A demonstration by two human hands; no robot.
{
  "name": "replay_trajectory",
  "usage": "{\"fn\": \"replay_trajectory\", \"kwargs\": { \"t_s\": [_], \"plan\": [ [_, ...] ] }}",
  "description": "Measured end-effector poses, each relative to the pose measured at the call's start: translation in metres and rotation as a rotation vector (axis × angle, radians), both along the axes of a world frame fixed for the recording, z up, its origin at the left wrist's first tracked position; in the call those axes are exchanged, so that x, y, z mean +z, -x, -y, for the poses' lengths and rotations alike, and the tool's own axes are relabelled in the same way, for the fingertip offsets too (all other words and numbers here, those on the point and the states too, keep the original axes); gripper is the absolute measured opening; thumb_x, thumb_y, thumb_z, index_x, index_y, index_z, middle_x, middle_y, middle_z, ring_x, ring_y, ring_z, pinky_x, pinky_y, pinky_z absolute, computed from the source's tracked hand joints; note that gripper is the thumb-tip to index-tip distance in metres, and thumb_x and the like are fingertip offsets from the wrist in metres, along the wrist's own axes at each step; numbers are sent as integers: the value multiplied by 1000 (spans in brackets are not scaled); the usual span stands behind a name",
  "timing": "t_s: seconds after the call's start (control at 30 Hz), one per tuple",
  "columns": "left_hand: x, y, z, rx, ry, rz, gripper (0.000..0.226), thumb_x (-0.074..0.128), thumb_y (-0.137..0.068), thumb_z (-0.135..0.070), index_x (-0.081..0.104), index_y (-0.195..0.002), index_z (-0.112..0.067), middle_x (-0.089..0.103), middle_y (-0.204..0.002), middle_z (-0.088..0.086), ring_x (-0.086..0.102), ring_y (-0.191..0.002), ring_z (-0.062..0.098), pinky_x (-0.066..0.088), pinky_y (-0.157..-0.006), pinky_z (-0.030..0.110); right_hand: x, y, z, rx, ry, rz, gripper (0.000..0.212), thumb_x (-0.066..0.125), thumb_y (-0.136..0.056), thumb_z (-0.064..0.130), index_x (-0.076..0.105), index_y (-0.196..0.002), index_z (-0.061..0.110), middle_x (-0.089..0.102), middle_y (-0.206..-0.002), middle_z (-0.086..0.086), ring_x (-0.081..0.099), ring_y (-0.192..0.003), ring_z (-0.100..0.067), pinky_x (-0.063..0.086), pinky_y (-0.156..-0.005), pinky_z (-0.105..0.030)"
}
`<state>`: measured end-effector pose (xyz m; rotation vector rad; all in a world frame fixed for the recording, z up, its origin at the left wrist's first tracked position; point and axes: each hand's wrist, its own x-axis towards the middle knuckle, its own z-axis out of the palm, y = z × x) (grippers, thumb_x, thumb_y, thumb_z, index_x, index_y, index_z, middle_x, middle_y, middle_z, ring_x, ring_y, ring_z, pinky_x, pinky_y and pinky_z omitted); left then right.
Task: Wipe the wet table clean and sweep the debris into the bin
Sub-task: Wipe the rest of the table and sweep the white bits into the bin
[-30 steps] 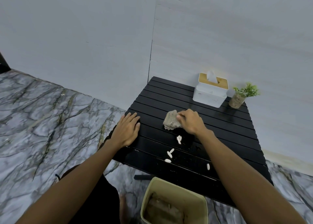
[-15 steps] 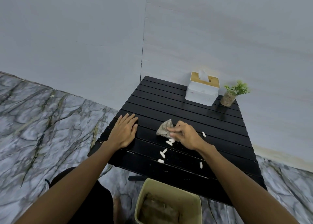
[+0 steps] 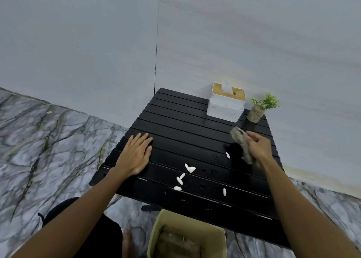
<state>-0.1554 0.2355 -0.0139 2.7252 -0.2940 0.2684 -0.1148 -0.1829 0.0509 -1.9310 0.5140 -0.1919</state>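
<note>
A black slatted table (image 3: 175, 125) stands against the wall, with water drops on its near slats. Several small white debris pieces (image 3: 189, 168) lie scattered near the front middle. My right hand (image 3: 257, 146) grips a grey rag (image 3: 241, 143) and holds it lifted and blurred over the right side of the table. My left hand (image 3: 135, 154) rests flat, fingers straight, on the table's left part. A beige bin (image 3: 154, 236) stands on the floor below the table's front edge.
A white tissue box (image 3: 224, 105) with a wooden lid stands at the table's far right, next to a small potted plant (image 3: 257, 111). A marble-patterned floor (image 3: 48, 150) surrounds the table. My knee in dark cloth (image 3: 78, 218) shows at the lower left.
My right hand has swung the rag from the table's middle to the right side and lifted it. The white pieces lie uncovered. My left hand stays put.
</note>
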Motion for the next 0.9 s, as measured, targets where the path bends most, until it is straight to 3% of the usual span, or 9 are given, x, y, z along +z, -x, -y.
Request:
{"fn": "replay_trajectory", "kwargs": {
  "t_s": [0.07, 0.1, 0.13, 0.2, 0.33, 0.57, 0.7, 0.8, 0.9],
  "plan": [
    [1, 0, 0, 2, -2, 5, 69, 9, -94, -51, 41, -145, -18, 33, -156, 3, 20, -148, 20, 5, -122, 37, -21, -3, 16, 68, 422, -154, 42, 50, -101, 43, 58, -137, 23, 55, -141, -12, 53, -124, -36, 41, -108, -46],
    [1, 0, 0, 3, -7, 6, 69, 9, -94, -51, 41, -146, -18, 33, -156, 3, 20, -148, 20, 4, -122, 37, -30, -2, 19, 116, 626, -208, 52, 44, -100, 53, 52, -143, 26, 43, -150, -12, 38, -136, -40, 28, -115, -49],
    [1, 1, 0, 3, -12, 6, 68, 9, -95, -51, 40, -146, -19, 32, -156, 3, 20, -148, 20, 4, -122, 37, -37, -1, 19, 173, 773, -215, 61, 40, -99, 60, 43, -149, 26, 30, -158, -12, 24, -144, -41, 18, -118, -52],
    [0, 0, 1, 1, -19, 8, 68, 9, -95, -51, 40, -146, -19, 33, -156, 3, 20, -148, 20, 5, -122, 37, -46, -1, 15, 300, 877, -171, 71, 37, -100, 60, 25, -157, 19, 13, -166, -10, 5, -152, -38, 8, -121, -51],
    [1, 0, 2, 1, -24, 7, 67, 10, -96, -51, 39, -146, -19, 32, -157, 3, 20, -148, 20, 6, -122, 39, -52, 1, -1, 460, 791, -86, 58, 33, -106, 40, 24, -157, 14, 16, -167, -7, 3, -154, -28, 14, -123, -46],
    [0, 0, 2, -1, -30, 4, 68, 9, -95, -52, 38, -147, -19, 30, -157, 3, 18, -148, 20, 7, -123, 38, -48, 31, -43, 792, 712, 85, 49, 30, -108, 37, 31, -156, 26, 22, -164, 10, 5, -153, -8, 21, -123, -42],
    [0, 0, 2, -3, -26, 2, 69, 9, -95, -52, 39, -147, -19, 31, -157, 3, 19, -148, 20, 6, -122, 36, -46, 61, -54, 936, 670, 203, 46, 36, -108, 25, 35, -154, 26, 29, -162, 11, 11, -152, -3, 16, -124, -29],
    [0, 0, 2, -1, -36, 7, 69, 9, -94, -52, 40, -146, -19, 33, -156, 4, 21, -147, 20, 6, -122, 36, -40, 84, -59, 984, 583, 234, 45, 40, -106, 14, 43, -150, 24, 38, -157, 12, 19, -150, 0, 19, -121, -22],
    [2, 1, 2, -5, -36, 11, 70, 9, -94, -52, 42, -145, -18, 35, -155, 4, 23, -147, 20, 6, -122, 35, -35, 103, -56, 833, 379, 265, 43, 43, -104, 6, 55, -142, 22, 55, -145, 8, 43, -138, 0, 38, -112, -21]
  ]
}}
